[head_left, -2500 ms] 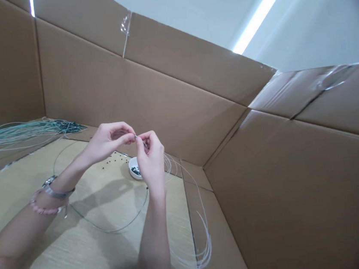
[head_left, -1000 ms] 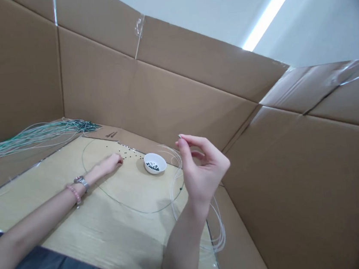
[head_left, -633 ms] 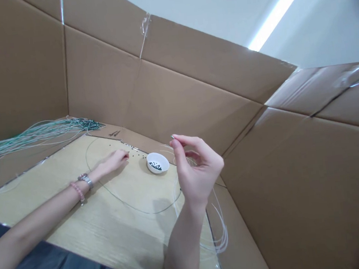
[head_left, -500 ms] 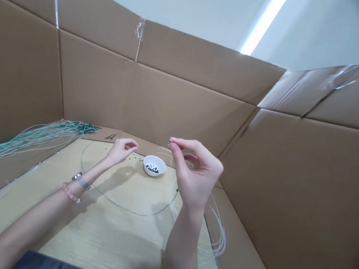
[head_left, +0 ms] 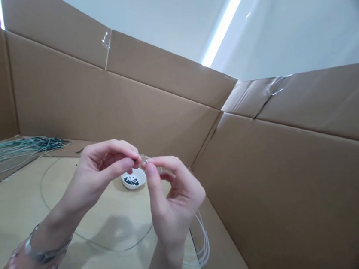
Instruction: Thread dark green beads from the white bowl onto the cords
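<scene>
Left hand (head_left: 93,174): pinching a tiny dark bead (head_left: 134,160)
Right hand (head_left: 175,195): pinching a thin strand (head_left: 146,161) near the left fingertips
White bowl (head_left: 142,179): on the bench (head_left: 7,212) beyond them, dark beads (head_left: 131,182) inside

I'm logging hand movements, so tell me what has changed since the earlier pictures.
The left hand has lifted off the table and moved rightward, close to the right hand; it now pinches a small dark piece. The right hand still pinches a thin strand. The white bowl of beads and the bundle of strands stayed where they were.
</scene>
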A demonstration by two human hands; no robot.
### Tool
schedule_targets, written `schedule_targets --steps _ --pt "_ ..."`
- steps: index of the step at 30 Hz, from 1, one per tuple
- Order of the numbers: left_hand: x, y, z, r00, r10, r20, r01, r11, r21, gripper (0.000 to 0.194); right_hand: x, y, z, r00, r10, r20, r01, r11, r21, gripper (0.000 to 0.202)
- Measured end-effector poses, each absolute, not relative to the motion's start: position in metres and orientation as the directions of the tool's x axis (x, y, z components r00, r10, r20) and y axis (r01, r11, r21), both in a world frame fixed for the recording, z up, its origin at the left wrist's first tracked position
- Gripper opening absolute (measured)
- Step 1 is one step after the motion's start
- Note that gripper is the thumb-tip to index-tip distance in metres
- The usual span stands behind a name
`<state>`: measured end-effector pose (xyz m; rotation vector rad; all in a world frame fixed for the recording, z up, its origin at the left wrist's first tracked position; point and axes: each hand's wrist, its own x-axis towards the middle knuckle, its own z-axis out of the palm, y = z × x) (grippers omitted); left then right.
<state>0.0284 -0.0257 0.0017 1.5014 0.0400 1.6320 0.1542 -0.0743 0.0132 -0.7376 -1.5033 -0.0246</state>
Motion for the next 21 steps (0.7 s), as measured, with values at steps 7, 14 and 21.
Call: schedule_targets --steps 7,14,21 --pt "0.023 -0.026 0.002 0.109 0.581 0.807 -0.427 -0.706 0.565 0.012 0.15 -0.073 0.011 0.086 0.448 0.89 0.388 0.808 -0.444 0.01" --pt "0.02 -0.034 0.005 0.05 0.497 0.866 -0.248 -0.834 0.493 0.014 0.143 -0.071 0.008 0.081 0.347 0.934 0.404 0.846 -0.349 0.013" --pt "0.021 -0.031 0.005 0.007 0.475 0.88 -0.225 -0.857 0.464 0.015 0.141 -0.071 0.011 0.058 0.357 0.932 0.404 0.845 -0.349 0.012"
